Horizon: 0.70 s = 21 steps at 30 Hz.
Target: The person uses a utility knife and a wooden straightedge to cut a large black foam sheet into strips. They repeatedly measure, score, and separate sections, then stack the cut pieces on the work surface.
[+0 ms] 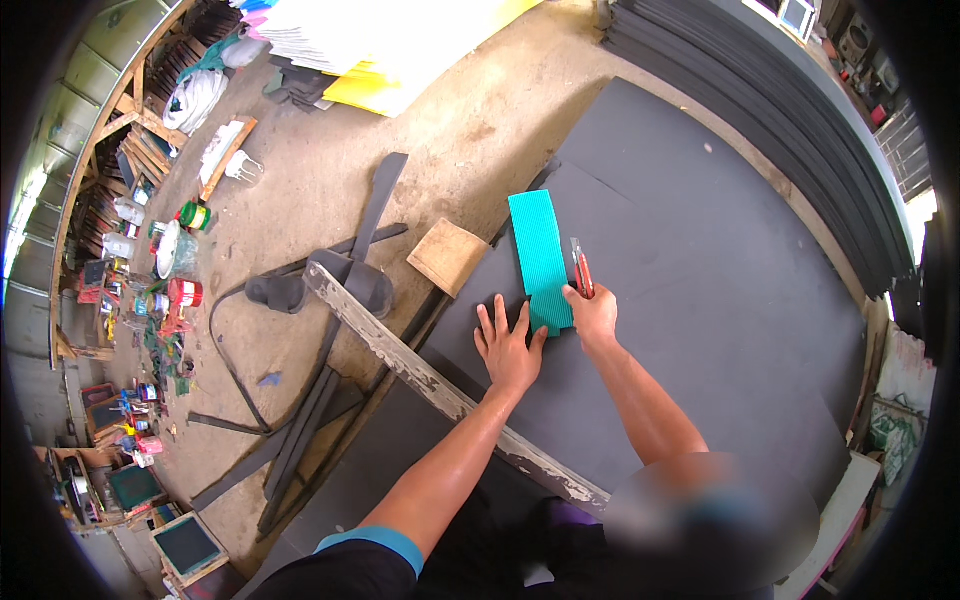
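A teal ribbed strip (540,245) lies flat on a large dark grey sheet (690,220). My left hand (510,352) rests on the sheet with its fingers spread, thumb and index at the lower end of the strip. On the strip's right side, my right hand (596,312) is closed around a red utility knife (583,268), whose tip points away from me. The right thumb reaches the strip's right edge. Whether the blade is extended is too small to tell.
A worn wooden plank (400,355) crosses diagonally below my left hand. Left of the sheet sits a brown block (447,257), with dark offcut strips (300,440) on the floor. Stacked dark sheets (760,110) rise at the far right; paint cans (185,292) stand far left.
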Each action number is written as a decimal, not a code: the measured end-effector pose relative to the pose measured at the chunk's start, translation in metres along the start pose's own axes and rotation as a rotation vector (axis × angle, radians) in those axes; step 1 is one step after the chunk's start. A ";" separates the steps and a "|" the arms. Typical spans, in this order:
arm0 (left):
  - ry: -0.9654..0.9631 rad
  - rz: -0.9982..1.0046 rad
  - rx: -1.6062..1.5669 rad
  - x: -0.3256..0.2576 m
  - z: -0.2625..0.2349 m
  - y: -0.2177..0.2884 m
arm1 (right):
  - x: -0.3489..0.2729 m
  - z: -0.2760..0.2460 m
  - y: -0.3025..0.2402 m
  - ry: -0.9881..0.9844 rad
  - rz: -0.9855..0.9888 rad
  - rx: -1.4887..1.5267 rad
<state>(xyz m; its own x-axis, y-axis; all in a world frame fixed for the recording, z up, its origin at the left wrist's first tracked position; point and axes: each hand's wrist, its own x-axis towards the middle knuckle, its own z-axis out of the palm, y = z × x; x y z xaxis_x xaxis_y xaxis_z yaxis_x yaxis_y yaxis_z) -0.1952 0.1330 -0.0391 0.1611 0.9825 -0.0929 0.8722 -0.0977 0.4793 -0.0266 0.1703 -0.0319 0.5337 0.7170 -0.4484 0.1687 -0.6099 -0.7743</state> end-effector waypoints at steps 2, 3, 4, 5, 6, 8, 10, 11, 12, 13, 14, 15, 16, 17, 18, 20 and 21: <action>-0.019 0.005 -0.028 -0.006 -0.001 0.004 | -0.005 -0.010 -0.009 -0.100 0.045 0.147; -0.018 0.010 -0.022 -0.005 -0.001 0.003 | -0.006 -0.014 -0.013 -0.118 0.061 0.174; -0.079 -0.009 0.019 -0.005 -0.003 0.002 | -0.007 -0.015 -0.018 -0.137 0.078 0.202; -0.088 -0.006 -0.010 -0.004 -0.002 0.001 | -0.005 -0.019 -0.020 -0.152 0.096 0.233; -0.097 -0.004 -0.039 -0.005 0.000 0.003 | 0.001 -0.023 -0.020 -0.120 0.096 0.310; -0.275 0.037 0.077 -0.015 -0.008 0.016 | 0.025 -0.027 -0.014 -0.061 0.097 0.472; -0.366 0.066 0.158 -0.019 -0.015 0.019 | 0.051 -0.031 -0.021 0.018 0.133 0.604; -0.372 0.072 0.176 -0.019 -0.013 0.015 | 0.065 -0.030 -0.027 0.056 0.183 0.682; -0.382 0.083 0.189 -0.017 -0.013 0.016 | 0.081 -0.032 -0.032 0.102 0.233 0.756; -0.414 0.077 0.191 -0.017 -0.014 0.017 | 0.099 -0.036 -0.037 0.128 0.254 0.824; -0.424 0.076 0.196 -0.015 -0.012 0.018 | 0.118 -0.040 -0.041 0.151 0.277 0.892; -0.433 0.074 0.203 -0.015 -0.011 0.017 | 0.135 -0.045 -0.048 0.158 0.228 1.023; -0.442 0.073 0.208 -0.014 -0.010 0.017 | 0.150 -0.050 -0.054 0.168 0.177 1.152; -0.438 0.068 0.208 -0.014 -0.009 0.015 | 0.157 -0.054 -0.065 0.170 0.176 1.234; -0.435 0.068 0.199 -0.014 -0.008 0.018 | 0.162 -0.062 -0.072 0.178 0.168 1.310; -0.442 0.062 0.192 -0.015 -0.007 0.020 | 0.169 -0.065 -0.056 0.203 0.176 1.221; -0.446 0.054 0.193 -0.014 -0.008 0.019 | 0.158 -0.061 -0.047 0.200 0.160 1.111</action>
<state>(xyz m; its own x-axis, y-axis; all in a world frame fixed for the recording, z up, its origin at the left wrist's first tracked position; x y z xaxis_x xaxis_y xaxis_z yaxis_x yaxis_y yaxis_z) -0.1841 0.1187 -0.0216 0.3542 0.8155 -0.4577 0.9200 -0.2161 0.3269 0.1004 0.2915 -0.0387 0.6223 0.5305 -0.5756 -0.6873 0.0183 -0.7261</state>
